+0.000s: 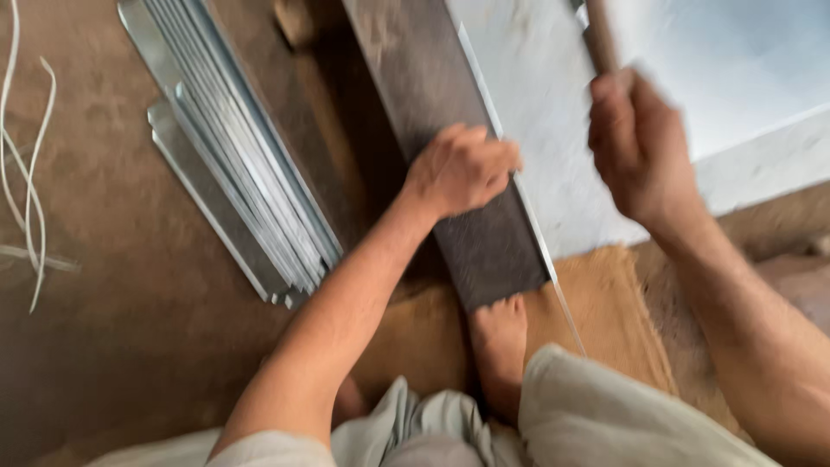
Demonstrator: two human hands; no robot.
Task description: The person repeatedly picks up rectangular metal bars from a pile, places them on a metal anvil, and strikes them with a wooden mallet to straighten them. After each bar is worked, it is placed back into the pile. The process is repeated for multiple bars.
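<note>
Head view, left to right: white cords [30, 173] on dirt floor [112, 346] at far left. Stack of metal strips [238, 164] next. My left hand [460, 169], fingers curled, presses down on dark metal sheet [484, 242]; sheet slants across floor, near end by my bare foot [500, 346] on brown mat [605, 311]. My right hand [640, 147], raised and blurred, fist closed round wooden handle [598, 35].

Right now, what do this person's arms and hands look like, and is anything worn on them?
Both arms are bare to the edge of view: no sleeves, gloves, watch or rings visible on the left hand or the motion-blurred right hand. Pale grey-green cloth covers the knees below.
</note>
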